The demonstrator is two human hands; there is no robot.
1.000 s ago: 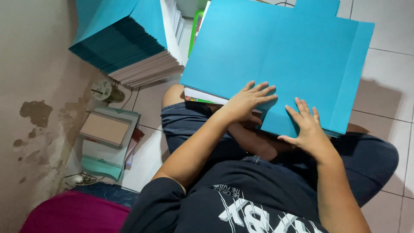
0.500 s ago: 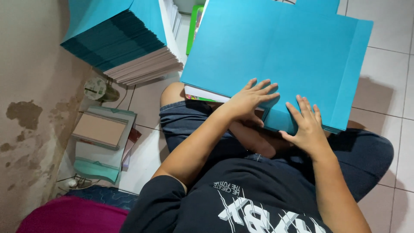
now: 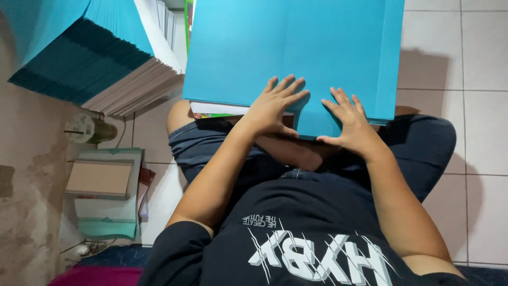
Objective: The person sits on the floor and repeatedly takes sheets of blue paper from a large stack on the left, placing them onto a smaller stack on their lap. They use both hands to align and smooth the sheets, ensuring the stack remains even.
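A large blue cover sheet (image 3: 296, 47) lies over a book resting on my lap, with a white and green page edge (image 3: 211, 110) showing under its near left side. My left hand (image 3: 272, 106) lies flat on the sheet's near edge, fingers spread. My right hand (image 3: 346, 122) presses flat beside it on a narrower folded blue flap (image 3: 312, 119), fingers apart. Neither hand grips anything.
A tall slanted stack of blue-covered booklets (image 3: 84, 53) stands at the upper left. A brown-and-teal pile of books (image 3: 103, 190) and a small round clock (image 3: 84, 128) sit on the tiled floor (image 3: 476, 132) by a stained wall. My crossed legs in jeans (image 3: 423, 143) fill the middle.
The view has shifted closer and to the right. Both hands have slid slightly along the blue sheet's near edge and remain flat on it.
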